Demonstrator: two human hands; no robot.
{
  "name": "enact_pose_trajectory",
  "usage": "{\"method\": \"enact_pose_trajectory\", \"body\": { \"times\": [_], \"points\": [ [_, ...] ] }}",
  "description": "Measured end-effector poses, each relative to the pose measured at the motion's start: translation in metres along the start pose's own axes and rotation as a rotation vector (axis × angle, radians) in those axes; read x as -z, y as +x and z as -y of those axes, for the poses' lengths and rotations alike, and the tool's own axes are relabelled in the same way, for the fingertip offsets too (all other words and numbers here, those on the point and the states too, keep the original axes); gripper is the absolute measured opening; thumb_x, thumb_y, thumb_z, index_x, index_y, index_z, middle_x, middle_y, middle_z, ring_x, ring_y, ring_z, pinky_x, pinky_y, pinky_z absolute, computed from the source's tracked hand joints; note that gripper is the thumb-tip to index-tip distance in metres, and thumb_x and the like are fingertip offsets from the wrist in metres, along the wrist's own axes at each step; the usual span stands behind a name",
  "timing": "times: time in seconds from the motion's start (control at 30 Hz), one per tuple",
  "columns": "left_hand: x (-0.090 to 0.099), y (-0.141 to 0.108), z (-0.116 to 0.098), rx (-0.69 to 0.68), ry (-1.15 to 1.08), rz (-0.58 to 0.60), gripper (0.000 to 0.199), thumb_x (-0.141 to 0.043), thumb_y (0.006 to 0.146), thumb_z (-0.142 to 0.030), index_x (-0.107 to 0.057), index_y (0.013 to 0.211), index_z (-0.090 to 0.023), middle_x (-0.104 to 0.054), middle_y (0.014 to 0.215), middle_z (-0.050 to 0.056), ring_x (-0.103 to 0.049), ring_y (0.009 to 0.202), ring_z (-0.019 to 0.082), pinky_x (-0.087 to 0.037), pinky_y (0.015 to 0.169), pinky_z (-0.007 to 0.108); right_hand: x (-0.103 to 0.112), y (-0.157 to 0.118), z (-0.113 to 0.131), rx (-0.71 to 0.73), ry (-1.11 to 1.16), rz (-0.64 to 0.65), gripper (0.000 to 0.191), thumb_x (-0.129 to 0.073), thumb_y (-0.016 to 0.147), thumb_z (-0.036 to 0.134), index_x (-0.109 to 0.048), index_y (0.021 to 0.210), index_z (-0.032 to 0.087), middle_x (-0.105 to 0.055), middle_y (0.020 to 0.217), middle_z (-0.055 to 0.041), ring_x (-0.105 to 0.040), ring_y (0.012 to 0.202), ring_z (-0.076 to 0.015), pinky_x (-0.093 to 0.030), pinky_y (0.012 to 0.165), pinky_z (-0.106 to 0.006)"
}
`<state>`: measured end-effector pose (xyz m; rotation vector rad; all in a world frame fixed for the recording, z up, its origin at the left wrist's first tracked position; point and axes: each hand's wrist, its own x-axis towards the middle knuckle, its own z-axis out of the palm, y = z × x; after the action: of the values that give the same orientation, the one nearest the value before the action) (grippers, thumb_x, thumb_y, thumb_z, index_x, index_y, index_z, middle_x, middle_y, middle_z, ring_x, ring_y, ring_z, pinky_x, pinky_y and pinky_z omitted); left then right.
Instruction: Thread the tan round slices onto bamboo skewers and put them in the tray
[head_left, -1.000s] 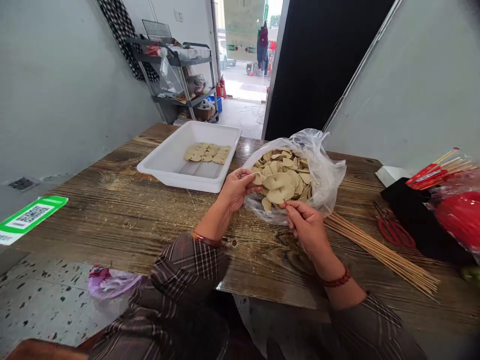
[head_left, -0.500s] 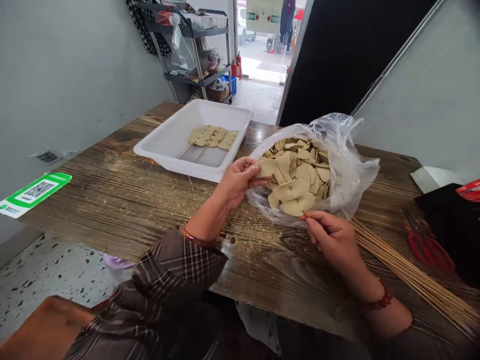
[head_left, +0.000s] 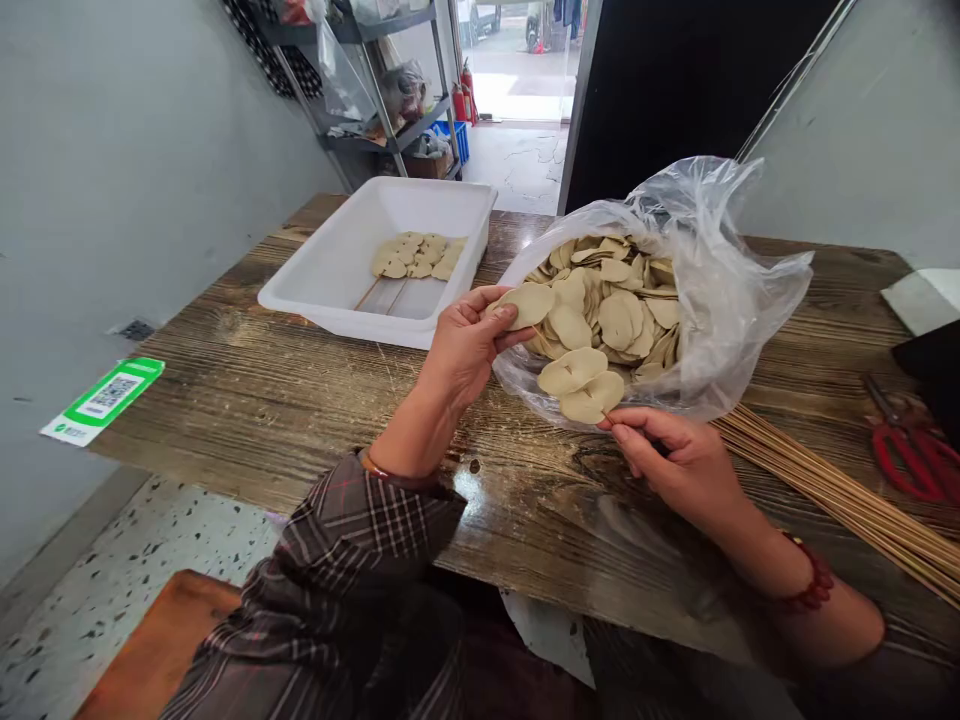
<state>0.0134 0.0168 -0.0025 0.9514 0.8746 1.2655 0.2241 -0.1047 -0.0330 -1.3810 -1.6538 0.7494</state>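
Over a clear plastic bag (head_left: 720, 330) full of flat beige slices (head_left: 622, 320), my left hand (head_left: 472, 340) pinches one oval slice (head_left: 529, 304) between thumb and fingers. Closed around the end of a thin skewer (head_left: 607, 418) is my right hand (head_left: 675, 460); two slices (head_left: 592, 397) are threaded on that skewer, just in front of the bag's contents. A white tray (head_left: 300, 290) stands left of the bag, with skewered slices (head_left: 420, 256) lying in it and their sticks pointing toward me.
A bundle of bamboo skewers (head_left: 832, 490) lies at the right on the wooden table (head_left: 300, 400), near red-handled scissors (head_left: 907, 455). A green and white QR card (head_left: 109, 398) is at the left edge. Behind stands a shelf cart (head_left: 375, 130).
The view has shifted, so the bag and skewer bundle appear farther right. The held slice now shows its flat face, and the skewer's two slices have tilted slightly.
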Motion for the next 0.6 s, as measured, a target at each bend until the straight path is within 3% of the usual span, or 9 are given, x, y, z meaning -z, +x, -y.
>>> {"method": "enact_pose_trajectory", "body": {
  "times": [0.6],
  "points": [
    [-0.006, -0.0056, 0.0011, -0.028, -0.007, 0.037, 0.016, -0.071, 0.074, -0.015, -0.061, 0.087, -0.015, -0.065, 0.087, 0.001, -0.066, 0.082, 0.013, -0.06, 0.08, 0.033, -0.0024, 0.0016, -0.0046, -0.019, 0.008, -0.026, 0.024, -0.057, 0.085, 0.033, -0.075, 0.087, 0.018, -0.053, 0.045, 0.0035, -0.046, 0.04, -0.0121, -0.038, 0.042, -0.025]
  ]
}}
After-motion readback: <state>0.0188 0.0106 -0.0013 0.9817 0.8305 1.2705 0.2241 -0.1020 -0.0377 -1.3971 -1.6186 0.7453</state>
